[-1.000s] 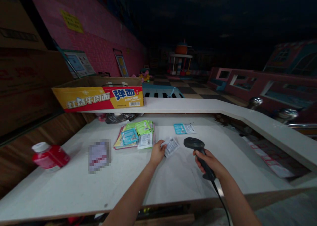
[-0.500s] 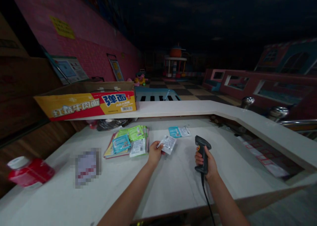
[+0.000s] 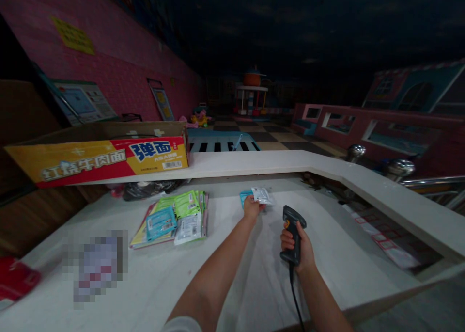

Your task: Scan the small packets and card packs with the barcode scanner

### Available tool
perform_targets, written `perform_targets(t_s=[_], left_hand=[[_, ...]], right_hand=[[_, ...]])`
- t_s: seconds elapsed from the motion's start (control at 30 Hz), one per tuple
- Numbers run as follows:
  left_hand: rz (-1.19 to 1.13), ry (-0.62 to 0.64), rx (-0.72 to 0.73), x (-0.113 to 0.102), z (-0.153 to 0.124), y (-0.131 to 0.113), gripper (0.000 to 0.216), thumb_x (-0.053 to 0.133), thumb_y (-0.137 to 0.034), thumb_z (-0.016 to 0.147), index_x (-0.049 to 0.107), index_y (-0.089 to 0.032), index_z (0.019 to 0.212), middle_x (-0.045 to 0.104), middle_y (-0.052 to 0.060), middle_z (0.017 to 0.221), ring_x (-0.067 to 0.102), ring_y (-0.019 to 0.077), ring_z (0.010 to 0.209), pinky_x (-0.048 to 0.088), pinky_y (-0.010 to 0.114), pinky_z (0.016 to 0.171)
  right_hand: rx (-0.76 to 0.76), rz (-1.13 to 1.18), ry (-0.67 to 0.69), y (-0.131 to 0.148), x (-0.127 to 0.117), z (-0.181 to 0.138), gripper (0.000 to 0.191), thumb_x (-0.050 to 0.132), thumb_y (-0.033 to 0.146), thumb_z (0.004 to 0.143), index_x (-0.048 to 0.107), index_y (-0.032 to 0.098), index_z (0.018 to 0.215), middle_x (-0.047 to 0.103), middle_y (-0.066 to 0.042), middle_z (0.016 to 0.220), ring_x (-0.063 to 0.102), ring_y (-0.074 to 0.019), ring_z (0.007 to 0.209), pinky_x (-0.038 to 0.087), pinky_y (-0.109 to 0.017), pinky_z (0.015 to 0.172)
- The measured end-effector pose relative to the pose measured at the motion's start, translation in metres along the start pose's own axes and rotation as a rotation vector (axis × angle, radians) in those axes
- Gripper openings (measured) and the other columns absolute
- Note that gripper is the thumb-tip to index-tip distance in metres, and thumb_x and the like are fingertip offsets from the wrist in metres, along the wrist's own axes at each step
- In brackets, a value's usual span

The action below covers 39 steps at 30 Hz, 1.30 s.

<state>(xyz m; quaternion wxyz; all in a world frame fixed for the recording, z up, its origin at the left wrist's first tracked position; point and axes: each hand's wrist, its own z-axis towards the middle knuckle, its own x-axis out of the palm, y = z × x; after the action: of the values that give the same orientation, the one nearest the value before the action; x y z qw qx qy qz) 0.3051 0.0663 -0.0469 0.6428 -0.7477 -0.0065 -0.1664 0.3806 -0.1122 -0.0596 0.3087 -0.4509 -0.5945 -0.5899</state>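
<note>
My left hand (image 3: 251, 209) is closed on a silvery-white packet (image 3: 261, 195), which it holds over the far middle of the white counter (image 3: 225, 293). Beneath and beside that packet, a blue packet (image 3: 244, 196) lies partly covered by the hand. My right hand (image 3: 301, 245) grips a black barcode scanner (image 3: 292, 235) by its handle, head up, its cable running down to the front edge. To the left sits a pile with green packets (image 3: 186, 203), a blue packet (image 3: 161, 223) and a white packet (image 3: 188, 228) on top of flat printed items.
A yellow and red carton (image 3: 98, 158) stands on the raised white ledge (image 3: 250, 161) behind. A red container (image 3: 16, 281) is at the left edge, near a blurred-out patch. A dark plastic bag (image 3: 150, 189) sits under the ledge. Metal posts (image 3: 398, 168) rise at right.
My left hand has carried the silvery-white packet away and to the right, over the packets lying at the far middle. The scanner stays in my right hand. The view has shifted rightward.
</note>
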Motion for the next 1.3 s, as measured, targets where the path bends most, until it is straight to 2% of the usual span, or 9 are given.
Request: perform_targets(t_s=[0.17,0.3,0.37,0.5,0.67,0.8,1.0,1.13,1.3], left_hand=[[0.211,0.009,0.015,0.012,0.01,0.001,0.013,0.062,-0.009,0.073,0.056,-0.016,0.083,0.065,0.003,0.076,0.067,0.0181,0.07,0.056,0.036,0.07],[0.437,-0.003,0.068,-0.006,0.005,-0.004,0.011,0.067,-0.011,0.07,0.058,-0.017,0.072,0.065,0.005,0.077,0.065,0.0242,0.088,0.05,0.039,0.084],[0.629,0.019,0.19,-0.017,-0.002,-0.007,0.009,0.067,-0.012,0.07,0.061,-0.018,0.072,0.066,0.007,0.086,0.061,0.0262,0.101,0.045,0.04,0.094],[1.05,0.151,0.544,-0.031,-0.017,-0.009,0.019,0.062,-0.015,0.078,0.071,-0.019,0.094,0.064,0.011,0.112,0.054,0.0284,0.116,0.038,0.041,0.102],[1.252,0.334,0.611,-0.029,-0.028,0.001,0.039,0.06,-0.021,0.084,0.063,-0.024,0.122,0.049,0.011,0.144,0.034,0.0307,0.139,0.02,0.052,0.116],[1.306,0.325,0.575,-0.023,-0.031,0.005,0.042,0.057,-0.026,0.087,0.058,-0.022,0.128,0.046,0.014,0.147,0.027,0.0323,0.143,0.014,0.058,0.116],[1.292,0.326,0.604,-0.033,-0.045,-0.009,0.044,0.055,-0.028,0.088,0.056,-0.017,0.13,0.046,0.016,0.145,0.025,0.0327,0.144,0.018,0.052,0.117],[1.273,0.264,0.66,-0.059,-0.057,-0.028,0.043,0.054,-0.032,0.089,0.057,-0.016,0.129,0.051,0.017,0.139,0.031,0.0314,0.14,0.023,0.047,0.116],[1.304,0.094,0.747,-0.109,-0.075,-0.062,0.039,0.052,-0.03,0.09,0.057,-0.018,0.127,0.057,0.013,0.127,0.043,0.0277,0.129,0.034,0.047,0.11]], right_hand=[[0.013,0.02,-0.001,0.0,-0.001,0.001,0.032,0.077,0.041,0.074,0.056,0.019,0.084,0.038,0.008,0.056,0.037,-0.0035,0.041,0.034,-0.01,0.034],[0.02,0.017,0.0,0.001,-0.003,0.003,0.032,0.075,0.043,0.076,0.057,0.019,0.086,0.039,0.008,0.056,0.039,-0.0049,0.041,0.034,-0.012,0.033],[0.022,0.033,0.001,0.001,-0.005,0.004,0.031,0.075,0.042,0.076,0.058,0.019,0.086,0.04,0.008,0.057,0.04,-0.005,0.042,0.035,-0.012,0.034],[0.027,0.062,0.003,0.002,-0.004,0.003,0.031,0.075,0.041,0.076,0.058,0.018,0.087,0.041,0.008,0.057,0.041,-0.0041,0.043,0.035,-0.01,0.035],[0.03,0.087,-0.008,0.001,-0.002,0.002,0.029,0.073,0.041,0.078,0.057,0.019,0.088,0.041,0.008,0.057,0.041,-0.0041,0.042,0.035,-0.011,0.034],[0.027,0.103,-0.02,0.001,0.0,0.002,0.027,0.072,0.04,0.079,0.057,0.018,0.088,0.041,0.008,0.057,0.04,-0.0041,0.042,0.036,-0.011,0.034],[0.031,0.053,-0.03,0.001,0.002,-0.002,0.03,0.076,0.038,0.076,0.057,0.018,0.088,0.042,0.008,0.057,0.039,-0.0034,0.041,0.035,-0.01,0.034],[0.038,0.071,-0.028,0.0,0.0,-0.006,0.028,0.075,0.035,0.077,0.056,0.018,0.09,0.043,0.007,0.058,0.041,-0.0042,0.043,0.037,-0.011,0.035],[0.061,0.078,-0.013,-0.001,-0.002,-0.011,0.031,0.076,0.03,0.075,0.053,0.018,0.092,0.045,0.007,0.059,0.044,-0.0039,0.043,0.039,-0.01,0.036]])
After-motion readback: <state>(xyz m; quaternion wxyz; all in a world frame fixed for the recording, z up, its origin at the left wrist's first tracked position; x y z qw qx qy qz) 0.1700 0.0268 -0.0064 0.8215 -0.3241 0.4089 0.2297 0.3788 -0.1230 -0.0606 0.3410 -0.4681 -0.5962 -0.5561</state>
